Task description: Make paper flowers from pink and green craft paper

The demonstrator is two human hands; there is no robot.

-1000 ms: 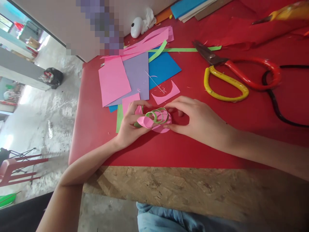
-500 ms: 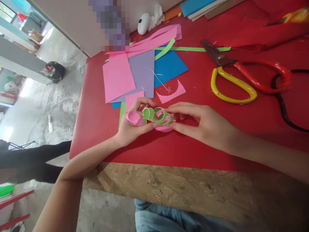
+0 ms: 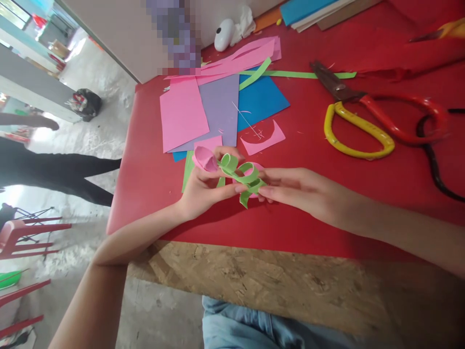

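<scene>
Between my two hands is a paper flower with a pink rolled bloom (image 3: 205,159) and a curled green paper strip (image 3: 248,173) for its stem. My left hand (image 3: 203,190) is closed around it, the bloom standing above the index finger and the thumb pressing the green curls. At the other end, the fingertips of my right hand (image 3: 290,186) pinch the curled strip. A round pink paper piece (image 3: 257,167) shows partly behind the curls; whether it is joined to the flower I cannot tell.
Large scissors (image 3: 358,128) with one yellow and one red handle lie at right on the red table (image 3: 298,223). Pink sheets (image 3: 184,114), a purple sheet (image 3: 220,106), a blue sheet (image 3: 263,99) and a green strip (image 3: 308,74) lie beyond my hands. A white egg-shaped object (image 3: 224,35) stands near the wall.
The flower has turned in my hands: the bloom has tipped up and away, and a green strip end now hangs below my fingers. At left, a person in black trousers has shifted.
</scene>
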